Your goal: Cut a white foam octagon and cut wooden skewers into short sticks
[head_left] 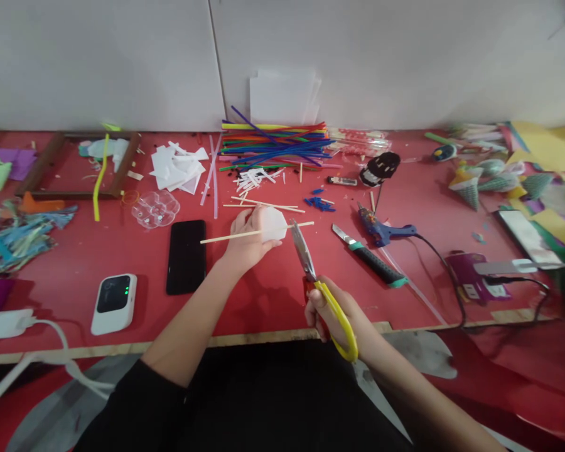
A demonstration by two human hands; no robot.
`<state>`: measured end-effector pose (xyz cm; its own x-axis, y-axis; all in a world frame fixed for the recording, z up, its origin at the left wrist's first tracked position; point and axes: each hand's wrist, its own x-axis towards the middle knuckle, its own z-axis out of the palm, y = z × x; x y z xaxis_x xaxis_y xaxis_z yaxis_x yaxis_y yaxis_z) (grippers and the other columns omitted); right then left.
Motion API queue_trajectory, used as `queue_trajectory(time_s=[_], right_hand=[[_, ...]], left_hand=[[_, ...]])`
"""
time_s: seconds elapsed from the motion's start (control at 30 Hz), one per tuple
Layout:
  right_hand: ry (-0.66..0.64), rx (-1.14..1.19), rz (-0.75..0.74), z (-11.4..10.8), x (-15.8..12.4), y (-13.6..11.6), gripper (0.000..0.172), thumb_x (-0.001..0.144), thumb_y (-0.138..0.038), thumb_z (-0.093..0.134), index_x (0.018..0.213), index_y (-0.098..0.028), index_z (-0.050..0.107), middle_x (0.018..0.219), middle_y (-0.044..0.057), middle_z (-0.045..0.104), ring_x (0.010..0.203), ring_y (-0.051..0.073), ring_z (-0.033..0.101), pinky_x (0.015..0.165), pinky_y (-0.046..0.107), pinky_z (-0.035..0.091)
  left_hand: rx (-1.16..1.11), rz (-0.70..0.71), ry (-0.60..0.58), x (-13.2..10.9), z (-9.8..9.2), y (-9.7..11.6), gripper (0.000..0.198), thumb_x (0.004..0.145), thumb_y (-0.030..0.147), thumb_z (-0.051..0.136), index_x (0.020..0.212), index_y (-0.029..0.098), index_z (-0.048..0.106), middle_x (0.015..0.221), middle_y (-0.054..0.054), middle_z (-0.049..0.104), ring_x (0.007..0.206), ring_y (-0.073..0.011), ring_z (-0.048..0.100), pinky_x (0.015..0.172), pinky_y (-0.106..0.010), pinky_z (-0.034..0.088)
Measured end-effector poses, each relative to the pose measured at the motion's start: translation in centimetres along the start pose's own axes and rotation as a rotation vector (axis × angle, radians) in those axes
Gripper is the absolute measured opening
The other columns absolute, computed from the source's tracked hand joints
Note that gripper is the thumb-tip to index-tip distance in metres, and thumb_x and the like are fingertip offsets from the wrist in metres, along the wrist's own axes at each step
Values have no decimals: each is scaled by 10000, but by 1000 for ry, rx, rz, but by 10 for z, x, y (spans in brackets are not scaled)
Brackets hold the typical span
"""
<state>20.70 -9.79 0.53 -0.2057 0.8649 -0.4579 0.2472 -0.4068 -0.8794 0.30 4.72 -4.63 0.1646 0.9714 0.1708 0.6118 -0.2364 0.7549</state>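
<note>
My left hand is closed on a thin wooden stick and a small white paper piece with angled edges. The stick reaches out past both sides of the hand. In my right hand are scissors with a yellow and red handle. Their blade tips meet the stick just right of the paper; whether the blades are parted there I cannot tell. More thin sticks lie behind my left hand, beside several short blue pieces.
Right of the scissors lie a utility knife and a blue glue gun with its cord. On the left are a black phone and a white device. Pipe cleaners and white paper scraps lie at the back.
</note>
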Motion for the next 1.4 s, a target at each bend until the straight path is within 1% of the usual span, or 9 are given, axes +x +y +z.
queue_trajectory(time_s=[0.13, 0.27, 0.37, 0.43, 0.47, 0.57, 0.73, 0.93, 1.4], right_hand=[[-45, -24, -4, -3, -6, 1, 467, 955, -705, 452, 876, -247, 409, 626, -57, 582, 406, 82, 487, 395, 211, 374], [-117, -161, -1, -12, -16, -5, 439, 958, -672, 478, 874, -248, 405, 658, -40, 599, 445, 90, 505, 426, 227, 372], [-157, -319, 46, -22, -22, -14, 440, 944, -668, 503, 853, -250, 402, 667, -14, 615, 499, 120, 530, 470, 260, 369], [-155, -451, 62, -27, -23, -18, 456, 923, -678, 528, 822, -252, 398, 671, 5, 621, 541, 143, 537, 501, 281, 356], [-146, -509, 67, -29, -22, -19, 461, 915, -683, 535, 816, -253, 401, 673, 13, 623, 559, 154, 538, 514, 289, 350], [-151, -602, 89, -31, -21, -18, 465, 914, -700, 509, 833, -250, 421, 673, 25, 628, 579, 174, 538, 529, 303, 337], [-171, -593, 132, -23, -19, -21, 503, 894, -741, 482, 840, -243, 438, 689, 41, 632, 598, 185, 549, 547, 315, 356], [-153, -570, 193, -19, -17, -28, 568, 856, -776, 483, 794, -213, 527, 736, 62, 627, 652, 187, 546, 594, 326, 371], [-306, -719, 198, -18, -16, -48, 459, 987, -631, 325, 773, -238, 429, 698, 18, 559, 597, 156, 499, 588, 308, 355]], left_hand=[[-257, -10, 40, 4, -19, 1, 789, 558, 283, 933, 1289, 232, 639, 1430, -142, 599, 1380, -390, 441, 1212, -569, 245], [-470, -139, 59, -9, -51, 0, 323, 894, 459, 654, 1040, 187, 746, 1150, -143, 738, 1135, -303, 656, 1089, -509, 451], [-558, -206, -116, -22, -79, 0, 429, 938, 540, 575, 953, 164, 781, 896, -160, 777, 769, -259, 745, 717, -395, 613], [-581, -158, -426, -31, -92, 4, 341, 884, 512, 683, 978, 207, 804, 904, -138, 796, 726, -247, 765, 615, -328, 616], [-536, -83, -472, -36, -95, 8, 242, 861, 449, 732, 967, 245, 808, 865, -93, 801, 706, -226, 769, 604, -293, 613], [-391, 87, -353, -50, -88, 24, 134, 878, 330, 729, 984, 284, 797, 850, -32, 809, 719, -201, 780, 588, -237, 592], [-126, 44, -162, -68, -55, 48, 73, 909, 242, 657, 899, 234, 729, 810, -44, 781, 669, -203, 740, 548, -257, 513], [5, -77, -204, -74, -46, 59, 125, 966, 194, 542, 906, 188, 651, 829, -32, 722, 734, -177, 676, 656, -276, 455], [336, -63, -296, -80, -39, 72, 218, 1018, 183, 467, 1018, 153, 684, 879, -65, 681, 776, -209, 637, 626, -303, 366]])
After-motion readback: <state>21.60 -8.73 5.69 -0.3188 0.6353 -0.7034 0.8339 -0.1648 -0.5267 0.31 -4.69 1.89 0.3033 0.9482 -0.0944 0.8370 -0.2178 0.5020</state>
